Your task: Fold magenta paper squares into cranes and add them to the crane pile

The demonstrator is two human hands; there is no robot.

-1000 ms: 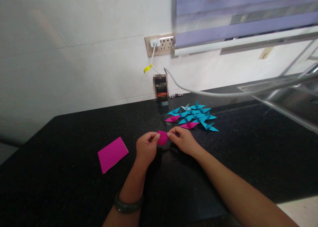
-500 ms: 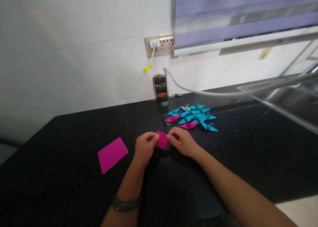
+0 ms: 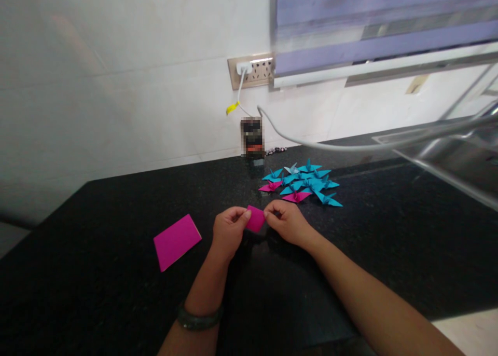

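A small folded square of pink origami paper (image 3: 256, 219) is held just over the dark countertop. My left hand (image 3: 229, 230) pinches its left edge between thumb and fingers. At the opposite edge, my right hand (image 3: 287, 221) has its thumb and forefinger pinched on the paper's corner. Behind the hands sits a cluster of several folded blue paper cranes (image 3: 310, 183), with a pink crane (image 3: 296, 196) at its front edge. To the left lies a flat stack of pink paper (image 3: 177, 243), apart from my left hand.
A phone-like object (image 3: 252, 138), its face pixelated, leans against the tiled wall, near a beaded strand (image 3: 276, 151). A white cable (image 3: 330, 147) runs from the wall socket (image 3: 251, 71) toward the right. A metal sink (image 3: 447, 159) is set into the black countertop (image 3: 97, 293).
The right fingers have shifted very slightly to the right along the pink square's edge. Both hands keep their pinch, and the cranes and paper stack stay in place.
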